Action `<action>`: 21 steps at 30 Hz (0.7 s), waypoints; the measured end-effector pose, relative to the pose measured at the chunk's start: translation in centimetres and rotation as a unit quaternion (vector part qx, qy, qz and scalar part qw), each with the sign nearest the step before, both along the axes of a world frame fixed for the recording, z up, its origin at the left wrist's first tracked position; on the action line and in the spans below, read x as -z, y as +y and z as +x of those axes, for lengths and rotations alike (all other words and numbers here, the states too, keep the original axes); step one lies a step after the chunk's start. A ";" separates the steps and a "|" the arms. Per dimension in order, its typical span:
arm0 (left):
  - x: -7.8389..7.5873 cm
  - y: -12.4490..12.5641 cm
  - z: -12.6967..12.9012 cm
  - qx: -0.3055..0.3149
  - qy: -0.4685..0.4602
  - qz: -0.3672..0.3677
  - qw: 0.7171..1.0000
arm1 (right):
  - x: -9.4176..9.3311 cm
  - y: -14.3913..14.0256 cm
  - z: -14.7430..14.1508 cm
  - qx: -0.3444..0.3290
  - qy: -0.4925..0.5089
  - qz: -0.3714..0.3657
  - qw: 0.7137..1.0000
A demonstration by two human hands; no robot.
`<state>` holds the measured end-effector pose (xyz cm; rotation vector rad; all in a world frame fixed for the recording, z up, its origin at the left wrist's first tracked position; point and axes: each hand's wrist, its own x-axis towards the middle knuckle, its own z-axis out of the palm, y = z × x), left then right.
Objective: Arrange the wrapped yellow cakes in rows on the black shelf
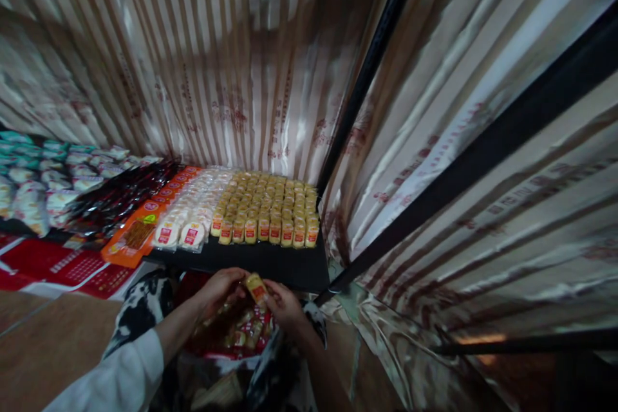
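Both bare hands meet in front of the person's lap, just before the near edge of a black shelf point(277, 265). The right hand point(286, 306) pinches a small yellow snack pack point(255, 288) between thumb and fingers at its lower right end; the pack is tilted, with its red label facing up. The left hand point(222, 288) comes in from the other side, its fingers curled close to the pack's left edge; the light is dim there, and I cannot tell whether they grip it or only lie beside it.

Below the hands, between the legs in black-and-white trousers point(140, 309), is an open red bag point(226, 355) with more wrapped packs point(240, 338) inside. On the shelf, close rows of matching yellow packs point(265, 209) fill the right end, the front row standing with red labels outward. Next to them, going left, come clear packs of round white pieces point(179, 232), an orange packet point(138, 232), dark glossy packets point(128, 196), and white and teal bags point(53, 170). A striped curtain point(217, 45) hangs behind the shelf, and a black post point(364, 77) rises at its right end.
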<state>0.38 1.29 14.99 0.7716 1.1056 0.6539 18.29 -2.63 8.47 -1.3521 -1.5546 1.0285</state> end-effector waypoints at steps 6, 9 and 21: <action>-2.1 0.5 -0.1 0.088 0.046 0.072 0.992 | -2.3 0.7 0.9 0.043 0.093 -0.013 0.995; -2.7 1.1 -0.1 0.162 0.048 0.120 0.978 | -4.2 1.3 1.3 0.066 0.102 -0.019 0.992; -1.4 3.3 4.0 0.127 0.020 0.166 0.978 | -5.5 3.0 0.8 0.193 0.242 0.023 0.951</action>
